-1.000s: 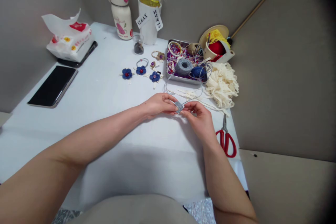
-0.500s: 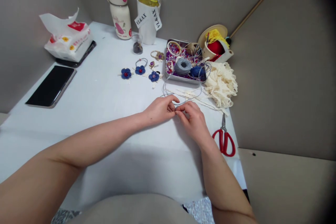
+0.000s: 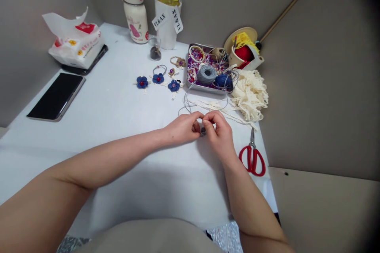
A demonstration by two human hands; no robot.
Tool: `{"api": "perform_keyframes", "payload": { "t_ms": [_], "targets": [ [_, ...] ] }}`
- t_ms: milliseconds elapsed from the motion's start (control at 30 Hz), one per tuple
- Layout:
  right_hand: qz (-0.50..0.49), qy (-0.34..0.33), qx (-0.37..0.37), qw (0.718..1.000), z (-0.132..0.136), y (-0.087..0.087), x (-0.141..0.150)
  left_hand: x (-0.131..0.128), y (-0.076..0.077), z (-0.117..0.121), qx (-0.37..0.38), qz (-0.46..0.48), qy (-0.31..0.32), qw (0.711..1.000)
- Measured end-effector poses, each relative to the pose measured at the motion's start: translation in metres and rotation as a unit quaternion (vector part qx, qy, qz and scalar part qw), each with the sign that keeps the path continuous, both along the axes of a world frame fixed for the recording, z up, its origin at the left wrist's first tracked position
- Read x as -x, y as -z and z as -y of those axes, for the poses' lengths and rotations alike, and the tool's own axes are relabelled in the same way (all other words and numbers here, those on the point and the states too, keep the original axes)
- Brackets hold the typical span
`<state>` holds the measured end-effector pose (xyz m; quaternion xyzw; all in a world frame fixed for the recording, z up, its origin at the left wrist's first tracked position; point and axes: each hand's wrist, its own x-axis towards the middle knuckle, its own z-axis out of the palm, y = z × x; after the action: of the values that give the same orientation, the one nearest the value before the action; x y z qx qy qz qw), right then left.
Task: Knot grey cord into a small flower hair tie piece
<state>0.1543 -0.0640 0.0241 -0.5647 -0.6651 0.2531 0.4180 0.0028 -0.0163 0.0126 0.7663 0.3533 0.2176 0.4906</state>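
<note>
Over the white tabletop my left hand (image 3: pixel 185 127) and my right hand (image 3: pixel 219 132) meet, fingertips touching. A small grey piece (image 3: pixel 203 130), seemingly of wound or woven cord, shows between them, mostly hidden by the fingers. My left hand is closed on it. Thumb and index finger of my right hand are pinched together at its upper edge; what lies in the pinch is too small to make out. Loose grey cord (image 3: pixel 186 104) loops on the table just beyond the hands, leading to a ball of grey cord (image 3: pixel 207 74) in the metal tin (image 3: pixel 209 91).
Red-handled scissors (image 3: pixel 252 160) lie right of my right forearm. Bunched cream lace (image 3: pixel 251 95) sits beside the tin. Several blue flowers (image 3: pixel 158 78) lie behind my left hand. A phone (image 3: pixel 56 97), tissue pack (image 3: pixel 77 47), bottle (image 3: pixel 135 19) and white cup (image 3: pixel 166 27) stand farther off.
The grey piece, plainly visible a second ago, is now mostly covered by my fingers. My right hand has shifted left and its pinch has risen; the grey cord loop has changed shape.
</note>
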Motion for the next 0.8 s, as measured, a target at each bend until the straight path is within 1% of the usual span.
{"api": "perform_keyframes", "payload": {
  "t_ms": [67, 133, 200, 300, 433, 500, 567, 667, 800],
  "targets": [
    [-0.102, 0.002, 0.039, 0.994, 0.0, -0.001, -0.001, 0.0, 0.001, -0.001, 0.008, 0.008, -0.003, 1.0],
    [-0.2, -0.012, 0.087, 0.976, -0.001, 0.001, -0.001, 0.0, 0.003, -0.003, 0.014, 0.012, 0.002, 1.0],
    [-0.264, -0.023, 0.12, 0.957, -0.002, 0.004, -0.002, 0.0, 0.003, -0.004, 0.025, 0.016, 0.02, 0.999],
    [-0.336, -0.011, 0.122, 0.934, -0.006, 0.006, -0.002, 0.002, 0.004, -0.006, 0.048, 0.018, 0.048, 0.998],
    [-0.461, -0.007, 0.116, 0.88, -0.01, 0.001, -0.002, 0.003, 0.004, -0.006, 0.058, 0.014, 0.069, 0.996],
    [-0.499, -0.005, 0.119, 0.858, -0.011, -0.002, -0.003, 0.003, 0.003, -0.006, 0.059, 0.013, 0.07, 0.996],
    [-0.521, 0.001, 0.116, 0.846, -0.012, -0.005, -0.006, 0.003, 0.003, -0.006, 0.061, 0.012, 0.074, 0.995],
    [-0.541, 0.009, 0.099, 0.835, -0.013, -0.01, -0.012, 0.003, 0.003, -0.008, 0.061, 0.009, 0.083, 0.995],
    [-0.555, 0.018, 0.07, 0.828, -0.016, -0.014, -0.023, 0.004, 0.002, -0.008, 0.056, 0.002, 0.085, 0.995]
  ]
}}
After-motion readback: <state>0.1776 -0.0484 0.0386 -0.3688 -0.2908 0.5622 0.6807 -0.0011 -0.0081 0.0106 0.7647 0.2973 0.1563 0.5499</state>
